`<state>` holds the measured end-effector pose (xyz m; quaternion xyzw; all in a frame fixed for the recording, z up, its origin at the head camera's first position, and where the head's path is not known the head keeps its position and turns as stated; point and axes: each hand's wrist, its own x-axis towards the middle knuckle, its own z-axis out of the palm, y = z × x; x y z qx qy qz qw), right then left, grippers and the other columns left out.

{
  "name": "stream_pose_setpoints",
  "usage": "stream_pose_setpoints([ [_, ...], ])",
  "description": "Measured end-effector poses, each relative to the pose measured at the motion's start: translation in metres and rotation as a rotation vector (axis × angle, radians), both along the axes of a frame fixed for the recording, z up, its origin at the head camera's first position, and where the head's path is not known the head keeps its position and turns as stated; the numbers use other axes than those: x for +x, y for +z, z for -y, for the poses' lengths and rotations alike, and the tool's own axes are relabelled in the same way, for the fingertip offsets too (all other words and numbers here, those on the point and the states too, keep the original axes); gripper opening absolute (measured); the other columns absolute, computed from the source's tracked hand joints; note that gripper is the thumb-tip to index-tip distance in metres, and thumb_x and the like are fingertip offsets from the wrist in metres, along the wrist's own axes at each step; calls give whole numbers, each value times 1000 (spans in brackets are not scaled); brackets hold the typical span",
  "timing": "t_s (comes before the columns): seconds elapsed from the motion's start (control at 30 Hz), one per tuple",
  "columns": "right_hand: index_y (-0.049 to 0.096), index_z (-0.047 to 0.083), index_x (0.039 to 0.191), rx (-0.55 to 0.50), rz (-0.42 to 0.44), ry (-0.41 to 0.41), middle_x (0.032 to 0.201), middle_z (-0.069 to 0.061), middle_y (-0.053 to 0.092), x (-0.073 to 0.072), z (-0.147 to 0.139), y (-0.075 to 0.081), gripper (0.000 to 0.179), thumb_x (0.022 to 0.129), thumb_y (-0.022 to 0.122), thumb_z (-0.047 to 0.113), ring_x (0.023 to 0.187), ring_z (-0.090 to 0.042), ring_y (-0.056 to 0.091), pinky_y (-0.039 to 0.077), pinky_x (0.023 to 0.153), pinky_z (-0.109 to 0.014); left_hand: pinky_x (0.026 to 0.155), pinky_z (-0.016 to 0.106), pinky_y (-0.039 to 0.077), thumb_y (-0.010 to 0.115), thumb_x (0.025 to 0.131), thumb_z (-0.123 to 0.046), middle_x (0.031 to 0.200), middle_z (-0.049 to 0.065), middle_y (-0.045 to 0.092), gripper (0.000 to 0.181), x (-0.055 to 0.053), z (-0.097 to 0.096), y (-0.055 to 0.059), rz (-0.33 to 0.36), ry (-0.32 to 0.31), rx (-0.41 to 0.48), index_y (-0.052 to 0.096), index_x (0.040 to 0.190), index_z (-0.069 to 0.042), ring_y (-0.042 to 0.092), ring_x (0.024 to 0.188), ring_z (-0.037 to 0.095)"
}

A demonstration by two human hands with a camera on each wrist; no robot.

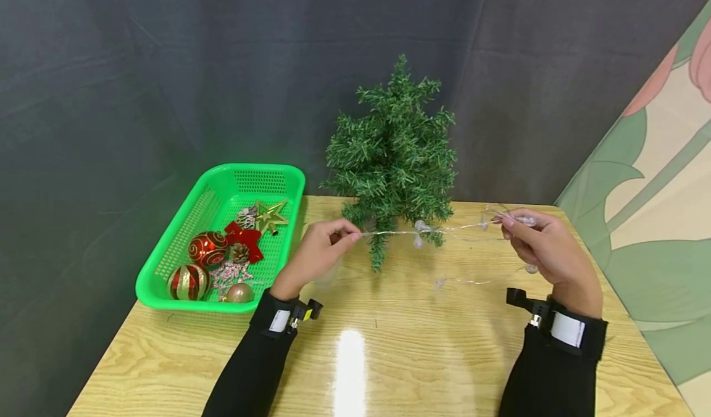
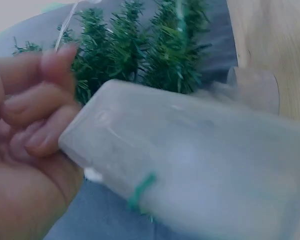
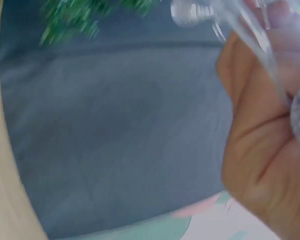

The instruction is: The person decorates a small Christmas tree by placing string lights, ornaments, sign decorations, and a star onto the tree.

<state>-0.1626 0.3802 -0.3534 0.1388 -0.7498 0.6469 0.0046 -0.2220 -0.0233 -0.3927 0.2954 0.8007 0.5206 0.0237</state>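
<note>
A string of clear fairy lights (image 1: pixel 420 227) is stretched in the air between my two hands, in front of the small green artificial tree (image 1: pixel 394 152). My left hand (image 1: pixel 320 250) pinches one end of its wire between thumb and forefinger. Beside that hand, the left wrist view shows a blurred, translucent box (image 2: pixel 190 155) with a green bit on it; how it is attached cannot be seen. My right hand (image 1: pixel 547 250) holds gathered wire and several bulbs, and a loose stretch hangs below. Clear bulbs (image 3: pixel 187 12) also show at the right hand's fingers.
On the left of the wooden table (image 1: pixel 389 343) sits a green basket (image 1: pixel 297 219) with striped and red baubles (image 1: pixel 208 248), a gold star (image 1: pixel 270 215), a red bow (image 1: pixel 250 239) and other ornaments. A dark curtain (image 1: pixel 250 65) hangs behind; a floral panel (image 1: pixel 655 219) stands at right.
</note>
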Motion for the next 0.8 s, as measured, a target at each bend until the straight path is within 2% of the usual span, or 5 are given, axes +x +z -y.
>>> stream_pose_setpoints([
  [0.23, 68, 4, 115, 493, 200, -264, 87, 4, 56, -4, -28, -16, 30, 108, 57, 31, 59, -12, 44, 38, 52, -31, 58, 27, 39, 63, 104, -16, 74, 9, 62, 11, 0, -2, -2, -95, 120, -42, 73, 101, -12, 49, 58, 16],
  [0.37, 68, -5, 118, 745, 207, -382, 105, -17, 63, -2, -42, -23, 39, 108, 54, 30, 81, -22, 53, 43, 64, -31, 59, 27, 40, 63, 105, -16, 74, 5, 62, 11, -2, -2, -4, -147, 157, -44, 73, 103, -11, 50, 59, 15],
  [0.53, 70, -6, 111, 888, 174, -545, 109, -30, 68, -4, -54, -40, 26, 102, 58, 15, 86, -36, 61, 43, 60, -33, 60, 27, 43, 66, 103, -15, 76, 1, 64, 10, -3, -4, -6, -247, 189, -66, 75, 102, -11, 52, 62, 12],
  [0.63, 65, -10, 118, 925, 187, -565, 114, -37, 64, -10, -55, -50, 29, 98, 55, 8, 95, -49, 61, 49, 63, -43, 61, 27, 44, 67, 102, -15, 79, -2, 64, 10, -3, -7, -7, -300, 198, -88, 76, 102, -12, 51, 64, 10],
  [0.8, 49, -17, 136, 1003, 286, -438, 135, -47, 44, -19, -41, -51, 47, 97, 53, 10, 126, -63, 39, 44, 95, -69, 60, 26, 44, 68, 101, -13, 79, -1, 63, 9, -2, -11, -9, -344, 208, -91, 77, 100, -10, 49, 62, 10],
])
